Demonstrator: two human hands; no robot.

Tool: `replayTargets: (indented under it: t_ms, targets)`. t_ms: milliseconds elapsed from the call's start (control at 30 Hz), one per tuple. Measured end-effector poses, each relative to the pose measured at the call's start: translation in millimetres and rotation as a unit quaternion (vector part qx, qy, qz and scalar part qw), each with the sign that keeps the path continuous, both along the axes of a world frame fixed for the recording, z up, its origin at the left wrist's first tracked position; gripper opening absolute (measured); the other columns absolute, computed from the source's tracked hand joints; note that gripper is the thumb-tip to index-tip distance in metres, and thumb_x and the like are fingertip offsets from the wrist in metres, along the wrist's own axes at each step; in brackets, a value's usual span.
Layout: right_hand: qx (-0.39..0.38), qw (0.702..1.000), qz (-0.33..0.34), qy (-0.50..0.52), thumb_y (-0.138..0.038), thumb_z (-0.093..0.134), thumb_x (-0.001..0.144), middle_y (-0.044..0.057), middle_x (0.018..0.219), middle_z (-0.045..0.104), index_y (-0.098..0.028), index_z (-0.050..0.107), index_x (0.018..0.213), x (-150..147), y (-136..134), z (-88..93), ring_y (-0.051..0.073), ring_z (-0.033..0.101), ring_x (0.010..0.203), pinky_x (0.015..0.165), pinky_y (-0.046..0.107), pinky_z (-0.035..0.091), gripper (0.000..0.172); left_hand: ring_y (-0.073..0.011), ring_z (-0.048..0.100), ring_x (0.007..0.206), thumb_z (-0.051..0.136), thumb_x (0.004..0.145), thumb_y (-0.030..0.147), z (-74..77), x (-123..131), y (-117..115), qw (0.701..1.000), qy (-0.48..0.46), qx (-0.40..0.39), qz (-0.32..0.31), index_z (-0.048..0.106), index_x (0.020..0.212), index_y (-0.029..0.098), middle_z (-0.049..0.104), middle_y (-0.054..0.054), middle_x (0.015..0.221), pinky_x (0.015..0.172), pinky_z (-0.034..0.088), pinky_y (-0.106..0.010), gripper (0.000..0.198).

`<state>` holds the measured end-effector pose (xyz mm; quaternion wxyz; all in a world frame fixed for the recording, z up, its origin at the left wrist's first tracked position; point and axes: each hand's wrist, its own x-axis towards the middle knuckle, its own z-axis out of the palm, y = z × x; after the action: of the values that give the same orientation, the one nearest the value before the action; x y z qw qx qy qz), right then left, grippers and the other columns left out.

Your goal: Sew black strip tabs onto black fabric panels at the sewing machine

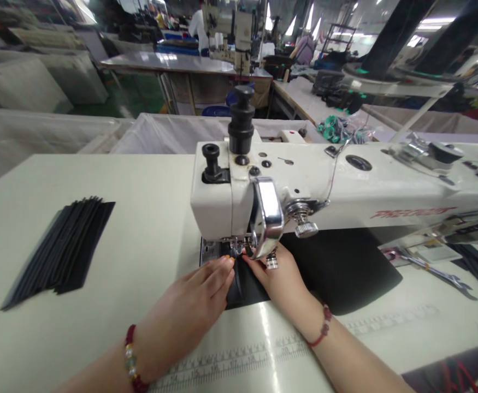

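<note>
On the pale worktop [152,218] the sewing machine [345,191] stands at 12 o'clock with a black fabric piece [345,267] under its arm. A stack of black strips [64,245] lies at 9 o'clock, seemingly unsewn. The left hand [189,305] and right hand [279,281] press flat, fingers [218,270] extended and gripping nothing, pinning the piece's edge at the presser foot [236,248]. The seam looks barely started.

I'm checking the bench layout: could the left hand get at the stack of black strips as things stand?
Probably yes. The left hand rests on the black piece under the sewing machine, and only bare table lies between it and the stack of black strips to its left.
</note>
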<state>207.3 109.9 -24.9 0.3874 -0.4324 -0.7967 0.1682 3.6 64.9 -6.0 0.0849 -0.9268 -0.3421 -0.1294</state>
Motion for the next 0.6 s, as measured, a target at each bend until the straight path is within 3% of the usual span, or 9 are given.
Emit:
replayTargets:
  t_ms: [133, 300, 600]
  targets:
    - [0.018, 0.999, 0.0, -0.033, -0.02, 0.055, 0.091, 0.008, 0.096, 0.069, -0.02, 0.067, 0.088, 0.6, 0.5, 0.2, 0.021, 0.062, 0.089, 0.083, 0.035, 0.049, 0.012, -0.0313, 0.053, 0.117, 0.044, 0.096, 0.038, -1.8, -0.2, -1.3, 0.999, -0.039, -0.014, 0.008, 0.055, 0.121, 0.001, 0.056, -0.021, 0.127, 0.092, 0.054, -0.044, 0.046]
    - [0.041, 0.996, 0.011, -0.074, -0.02, 0.052, 0.093, 0.006, 0.092, 0.071, -0.021, 0.069, 0.089, 0.4, 3.1, 2.2, 0.019, 0.064, 0.085, 0.079, 0.033, 0.05, 0.017, -0.0312, 0.053, 0.118, 0.048, 0.095, 0.034, -6.1, -0.5, -1.1, 0.998, -0.061, -0.007, -0.001, 0.056, 0.12, 0.0, 0.056, -0.021, 0.127, 0.093, 0.053, -0.044, 0.043]
    - [0.063, 0.993, 0.016, -0.096, -0.021, 0.046, 0.096, 0.008, 0.102, 0.069, -0.021, 0.067, 0.102, 0.7, 6.9, -0.9, 0.02, 0.063, 0.093, 0.084, 0.034, 0.049, 0.022, -0.0321, 0.054, 0.114, 0.045, 0.096, 0.033, -5.8, 1.0, -1.4, 0.999, -0.035, 0.01, -0.003, 0.055, 0.12, -0.003, 0.057, -0.021, 0.125, 0.088, 0.055, -0.045, 0.044]
